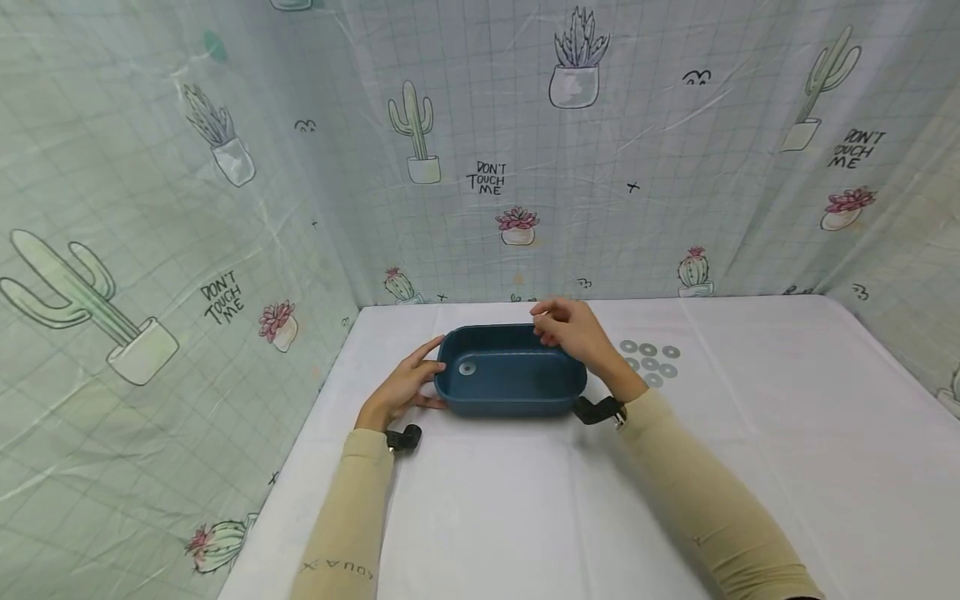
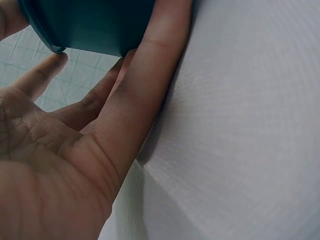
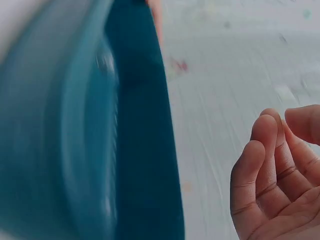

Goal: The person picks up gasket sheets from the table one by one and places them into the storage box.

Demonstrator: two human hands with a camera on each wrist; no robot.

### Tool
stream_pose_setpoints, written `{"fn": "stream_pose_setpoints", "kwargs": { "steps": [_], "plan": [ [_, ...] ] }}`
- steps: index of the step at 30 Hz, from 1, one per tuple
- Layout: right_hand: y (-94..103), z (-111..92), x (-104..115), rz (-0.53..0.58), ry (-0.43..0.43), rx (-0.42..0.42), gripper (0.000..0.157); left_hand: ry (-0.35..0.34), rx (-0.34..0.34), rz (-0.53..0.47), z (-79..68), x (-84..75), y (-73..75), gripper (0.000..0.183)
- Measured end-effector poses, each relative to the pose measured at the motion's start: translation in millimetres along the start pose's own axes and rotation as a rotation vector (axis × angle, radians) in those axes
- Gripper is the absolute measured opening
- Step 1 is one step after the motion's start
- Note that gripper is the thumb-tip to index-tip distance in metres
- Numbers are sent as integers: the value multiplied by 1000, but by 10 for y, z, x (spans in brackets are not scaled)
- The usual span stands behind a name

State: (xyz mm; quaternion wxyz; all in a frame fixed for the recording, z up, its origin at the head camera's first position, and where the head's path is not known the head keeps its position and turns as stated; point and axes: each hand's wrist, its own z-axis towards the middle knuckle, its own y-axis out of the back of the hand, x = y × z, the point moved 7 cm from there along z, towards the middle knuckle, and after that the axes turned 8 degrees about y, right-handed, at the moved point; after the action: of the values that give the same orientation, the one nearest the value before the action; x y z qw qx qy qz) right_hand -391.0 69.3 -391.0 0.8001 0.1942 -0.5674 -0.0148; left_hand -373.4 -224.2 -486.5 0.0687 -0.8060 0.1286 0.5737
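A dark blue rectangular tub with rounded corners stands on the table. My left hand grips its left end, its fingers spread around the wall. In the left wrist view, fingers touch the outside of the tub. One grey flat ring lies on the tub's floor, toward the left. Over the tub's right back rim hovers my right hand, fingers loosely bent. The right wrist view shows that hand apart from the tub, thumb close to the fingertips, with nothing visible between them.
Several more grey flat rings lie on the table right of the tub, partly behind my right forearm. A white cloth covers the table. A printed curtain hangs along the back and left edges.
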Motion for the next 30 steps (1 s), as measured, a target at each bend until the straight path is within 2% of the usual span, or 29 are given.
{"fn": "stream_pose_setpoints", "kwargs": {
  "steps": [8,14,22,30],
  "plan": [
    [822,-241,-322,-81,-91,-145,35,3,-5,-3,-6,-2,-1,60],
    [1255,-389,-541,-104,-138,-227,39,11,-7,-2,-12,1,-4,60],
    [1568,-476,-820,-195,-219,-269,40,2,3,-10,9,9,-3,61],
    [1721,-537,-1091,-377,-277,-228,36,10,-1,-9,7,2,-4,61]
  ]
}}
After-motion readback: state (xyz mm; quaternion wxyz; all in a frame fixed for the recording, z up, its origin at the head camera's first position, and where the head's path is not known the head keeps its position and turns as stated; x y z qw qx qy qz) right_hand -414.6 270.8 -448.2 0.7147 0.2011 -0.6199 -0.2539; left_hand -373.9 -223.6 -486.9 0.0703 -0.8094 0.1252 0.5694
